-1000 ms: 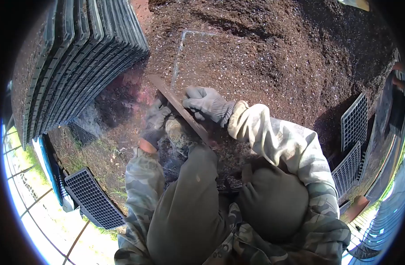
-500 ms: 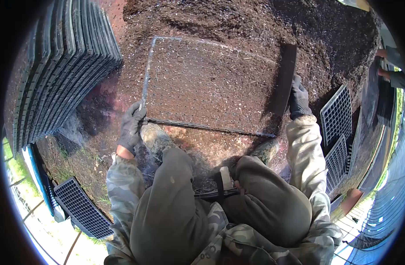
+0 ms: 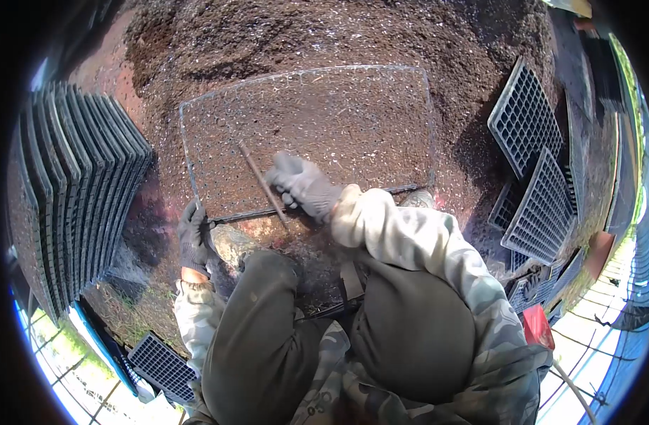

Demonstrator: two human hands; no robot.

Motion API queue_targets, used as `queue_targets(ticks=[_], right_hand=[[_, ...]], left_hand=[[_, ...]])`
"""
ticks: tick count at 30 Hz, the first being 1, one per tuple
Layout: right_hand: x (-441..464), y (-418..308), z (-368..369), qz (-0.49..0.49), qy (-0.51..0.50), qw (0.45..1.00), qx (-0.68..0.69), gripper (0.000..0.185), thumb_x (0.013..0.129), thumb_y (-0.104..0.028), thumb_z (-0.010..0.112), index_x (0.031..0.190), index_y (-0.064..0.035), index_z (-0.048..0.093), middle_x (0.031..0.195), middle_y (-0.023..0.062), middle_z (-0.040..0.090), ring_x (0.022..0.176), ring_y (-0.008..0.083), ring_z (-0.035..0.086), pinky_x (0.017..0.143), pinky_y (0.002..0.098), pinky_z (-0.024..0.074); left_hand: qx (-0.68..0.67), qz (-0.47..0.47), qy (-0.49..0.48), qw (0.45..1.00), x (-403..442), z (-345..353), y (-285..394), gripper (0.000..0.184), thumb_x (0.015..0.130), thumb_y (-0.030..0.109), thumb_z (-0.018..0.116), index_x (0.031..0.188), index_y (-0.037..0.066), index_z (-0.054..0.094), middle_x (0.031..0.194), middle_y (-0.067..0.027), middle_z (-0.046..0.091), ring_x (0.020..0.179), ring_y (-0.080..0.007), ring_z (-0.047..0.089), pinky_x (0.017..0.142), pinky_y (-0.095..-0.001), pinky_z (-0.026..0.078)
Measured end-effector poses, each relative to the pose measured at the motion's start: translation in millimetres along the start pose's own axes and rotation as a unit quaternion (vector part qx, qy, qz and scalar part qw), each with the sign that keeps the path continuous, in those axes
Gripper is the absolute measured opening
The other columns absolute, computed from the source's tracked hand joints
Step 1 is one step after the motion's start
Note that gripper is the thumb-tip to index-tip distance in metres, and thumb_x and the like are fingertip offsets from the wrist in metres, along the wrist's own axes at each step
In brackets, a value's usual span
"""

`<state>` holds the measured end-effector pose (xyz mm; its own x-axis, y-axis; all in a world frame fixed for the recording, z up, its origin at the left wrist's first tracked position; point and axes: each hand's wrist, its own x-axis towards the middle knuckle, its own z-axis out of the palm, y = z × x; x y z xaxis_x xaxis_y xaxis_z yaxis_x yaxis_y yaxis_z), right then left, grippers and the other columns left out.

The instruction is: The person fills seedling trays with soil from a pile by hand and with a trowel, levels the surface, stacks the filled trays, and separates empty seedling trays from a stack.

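A seedling tray (image 3: 185, 152) lies flat before me, its cells covered with dark potting soil (image 3: 353, 134). My left hand (image 3: 195, 232), in a grey glove, is closed on the tray's near left corner. Over the left part of the tray my gloved right hand (image 3: 303, 185) grips a thin scraper board (image 3: 263, 185), seen nearly edge-on and tilted. Its lower end reaches past the tray's near edge. The right hand is slightly blurred. Cell outlines show through the soil along the left and far sides.
A tall stack of black trays (image 3: 83, 191) stands at the left. Loose soil (image 3: 303, 35) is heaped behind the tray. Empty cell trays (image 3: 526, 117) lean at the right, and another tray (image 3: 161, 368) lies at lower left. My boot (image 3: 232, 244) is near the tray's front edge.
My right hand has carried the scraper board from the tray's right end leftward across the soil, turning it edge-on. My left hand stays at the corner. The head view has shifted.
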<state>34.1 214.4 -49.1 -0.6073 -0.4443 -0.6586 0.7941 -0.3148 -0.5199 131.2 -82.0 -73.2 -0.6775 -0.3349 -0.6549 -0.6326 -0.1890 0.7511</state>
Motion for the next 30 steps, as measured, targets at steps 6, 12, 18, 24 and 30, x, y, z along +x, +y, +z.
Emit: queue_targets(ticks=[6, 12, 18, 24, 30], right_hand=[[-39.0, -55.7, -69.9, 0.0, 0.16, 0.987, -0.012, 0.043, 0.081, -0.016, 0.074, 0.113, 0.0008, 0.05, 0.068, 0.0037, 0.058, 0.045, 0.0088, 0.05, 0.035, 0.0225, 0.0381], [-124.9, -105.5, -199.8, -0.199, 0.412, 0.881, -0.122, 0.019, 0.088, -0.022, 0.066, 0.082, -0.006, 0.056, 0.063, -0.0005, 0.054, 0.046, 0.008, 0.046, 0.04, 0.0229, 0.0339], [-141.2, -85.1, -211.9, -0.241, 0.57, 0.747, -0.243, 0.018, 0.085, -0.017, 0.068, 0.084, -0.0072, 0.053, 0.063, -0.0013, 0.053, 0.045, 0.009, 0.046, 0.041, 0.0243, 0.0364], [-43.8, -84.8, -142.9, -0.173, 0.475, 0.652, -0.565, 0.046, 0.079, -0.025, 0.063, 0.114, 0.0027, 0.048, 0.111, 0.0296, 0.053, 0.101, 0.0434, 0.058, 0.087, 0.046, 0.0463], [36.2, -85.0, -0.3, -0.072, 0.302, 0.637, -0.706, 0.054, 0.083, -0.023, 0.058, 0.125, 0.0009, 0.036, 0.106, 0.0272, 0.06, 0.097, 0.0415, 0.062, 0.086, 0.0462, 0.0488]], left_hand=[[0.027, 0.016, 0.009, 0.999, -4.7, 1.6, 3.5, 0.044, 0.088, 0.02, 0.066, 0.126, 0.002, 0.053, 0.092, -0.0011, 0.057, 0.076, -0.0101, 0.056, 0.066, -0.024, 0.052], [-0.002, -0.002, 0.021, 1.0, -6.8, 4.9, 10.4, 0.042, 0.09, 0.017, 0.062, 0.127, 0.001, 0.052, 0.092, -0.0009, 0.057, 0.076, -0.0076, 0.055, 0.066, -0.0227, 0.051], [0.044, 0.024, 0.017, 0.999, -13.1, 6.4, 13.6, 0.044, 0.089, 0.018, 0.062, 0.128, 0.0, 0.051, 0.092, 0.0003, 0.055, 0.079, -0.0074, 0.052, 0.071, -0.0211, 0.045], [-0.041, 0.122, 0.003, 0.992, 9.9, -10.1, -42.5, 0.05, 0.09, 0.024, 0.062, 0.132, 0.001, 0.049, 0.105, -0.0018, 0.055, 0.084, -0.0069, 0.051, 0.075, -0.0204, 0.043], [0.072, 0.095, 0.013, 0.993, 1.6, -4.3, -16.6, 0.051, 0.09, 0.022, 0.06, 0.133, -0.002, 0.048, 0.121, -0.007, 0.055, 0.104, -0.0132, 0.052, 0.091, -0.0245, 0.041]])
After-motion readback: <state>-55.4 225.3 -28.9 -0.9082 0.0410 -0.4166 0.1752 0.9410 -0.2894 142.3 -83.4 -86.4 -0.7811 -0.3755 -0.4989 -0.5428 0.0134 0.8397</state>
